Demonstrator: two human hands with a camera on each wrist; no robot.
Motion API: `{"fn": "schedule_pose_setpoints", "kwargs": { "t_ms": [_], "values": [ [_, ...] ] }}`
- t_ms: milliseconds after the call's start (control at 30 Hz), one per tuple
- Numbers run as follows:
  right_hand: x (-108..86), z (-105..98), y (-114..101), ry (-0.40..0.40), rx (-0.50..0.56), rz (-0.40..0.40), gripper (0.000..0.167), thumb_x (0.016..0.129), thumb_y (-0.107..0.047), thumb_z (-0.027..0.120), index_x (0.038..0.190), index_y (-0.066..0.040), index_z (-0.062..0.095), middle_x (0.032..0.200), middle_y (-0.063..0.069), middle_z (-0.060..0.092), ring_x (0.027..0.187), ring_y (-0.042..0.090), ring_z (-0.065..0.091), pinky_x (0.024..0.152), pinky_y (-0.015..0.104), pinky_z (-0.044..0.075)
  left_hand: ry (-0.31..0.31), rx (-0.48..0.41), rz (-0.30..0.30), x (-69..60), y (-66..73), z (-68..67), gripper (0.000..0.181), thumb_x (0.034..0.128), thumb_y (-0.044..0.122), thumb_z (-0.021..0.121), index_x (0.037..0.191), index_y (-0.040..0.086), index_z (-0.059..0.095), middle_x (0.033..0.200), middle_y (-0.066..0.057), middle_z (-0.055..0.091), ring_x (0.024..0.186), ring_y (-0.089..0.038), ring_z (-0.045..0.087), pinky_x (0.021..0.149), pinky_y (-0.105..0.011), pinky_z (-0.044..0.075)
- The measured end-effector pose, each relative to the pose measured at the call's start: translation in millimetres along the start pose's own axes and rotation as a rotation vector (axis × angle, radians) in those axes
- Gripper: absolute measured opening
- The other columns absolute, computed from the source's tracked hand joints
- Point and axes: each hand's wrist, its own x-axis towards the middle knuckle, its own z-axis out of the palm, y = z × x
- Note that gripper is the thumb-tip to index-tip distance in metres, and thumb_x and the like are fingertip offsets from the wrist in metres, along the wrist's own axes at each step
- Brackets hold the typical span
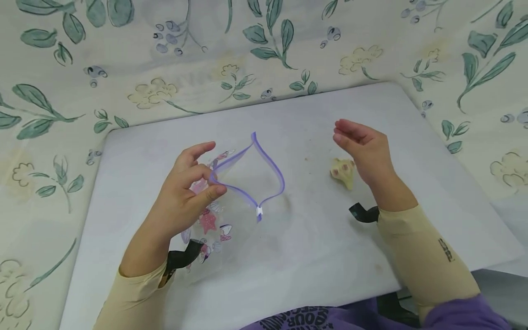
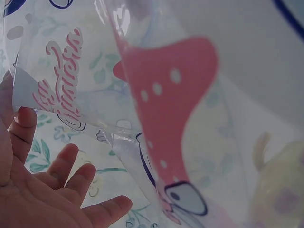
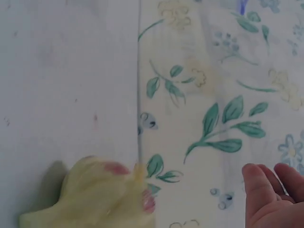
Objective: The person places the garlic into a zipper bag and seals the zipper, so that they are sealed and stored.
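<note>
On the left, here's the left hand [image 1: 181, 185], thumb and a finger pinching the purple rim strip [image 1: 282, 176] of a clear plastic zip bag [image 1: 208, 221] printed with pink starfish. Now the bag's mouth gapes in a diamond, white slider [image 1: 259, 211] at its near corner! Holding that mouth wide looks like the step in hand; best done with a light pinch on one wall alone, since squeezing both would likely close it. And the pose: forearm reaching in from the bag's near left, spare fingers spread loosely. Right of the bag lies a pale-yellow, lumpy toy with pinkish-brown spots [image 1: 342, 172]. Farther right of the bag, the right hand [image 1: 367, 146] hovers, fingers close together, gripping nothing, fingertips pointing bagward.
</note>
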Motion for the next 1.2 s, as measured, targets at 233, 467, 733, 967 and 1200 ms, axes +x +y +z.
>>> {"fn": "schedule_pose_setpoints", "kwargs": {
  "t_ms": [233, 467, 733, 967, 1200],
  "values": [
    [-1.2, -30.3, 20.3, 0.095, 0.014, 0.081, 0.053, 0.090, -0.010, 0.075, 0.137, 0.006, 0.056, 0.121, -0.001, 0.068, 0.111, 0.009, 0.065, 0.093, 0.014, 0.051, 0.000, 0.005, 0.005, 1.2, 1.4, 0.4, 0.026, 0.0805, 0.007, 0.082, 0.074, 0.017, 0.060, 0.154, -0.013, 0.044, 0.147, -0.028, 0.032, 0.116, -0.067, 0.023],
    [5.3, -44.5, 35.1, 0.152, 0.028, 0.174, 0.060, 0.090, -0.014, 0.077, 0.142, 0.003, 0.052, 0.129, 0.003, 0.064, 0.112, 0.007, 0.064, 0.099, 0.017, 0.049, -0.002, 0.003, 0.015, 2.8, 2.7, 1.1, 0.025, 0.0819, 0.011, 0.082, 0.074, 0.017, 0.059, 0.155, -0.012, 0.044, 0.147, -0.027, 0.032, 0.116, -0.066, 0.023],
    [6.8, -51.4, 49.0, 0.034, -0.142, 0.386, 0.073, 0.091, -0.030, 0.076, 0.152, -0.008, 0.042, 0.156, 0.013, 0.044, 0.135, 0.016, 0.051, 0.118, 0.034, 0.035, -0.015, -0.010, 0.022, 4.2, 5.6, 3.8, 0.025, 0.0827, 0.012, 0.082, 0.074, 0.017, 0.059, 0.155, -0.012, 0.043, 0.147, -0.027, 0.032, 0.116, -0.067, 0.022],
    [5.7, -51.0, 58.5, -0.145, -0.242, 0.436, 0.078, 0.090, -0.020, 0.077, 0.155, -0.006, 0.035, 0.161, 0.015, 0.037, 0.148, 0.028, 0.037, 0.121, 0.042, 0.029, -0.016, -0.007, 0.029, 3.2, 5.1, 4.3, 0.024, 0.0833, 0.014, 0.082, 0.075, 0.017, 0.060, 0.155, -0.011, 0.043, 0.147, -0.028, 0.033, 0.116, -0.067, 0.022],
    [5.5, -45.3, 61.1, -0.186, -0.405, 0.477, 0.087, 0.083, -0.021, 0.085, 0.155, -0.009, 0.037, 0.163, 0.008, 0.036, 0.149, 0.025, 0.034, 0.122, 0.042, 0.029, -0.019, 0.003, 0.025, 3.2, 6.0, 4.9, 0.025, 0.0828, 0.012, 0.082, 0.075, 0.016, 0.059, 0.155, -0.011, 0.043, 0.146, -0.029, 0.033, 0.116, -0.067, 0.023]
  ]
}}
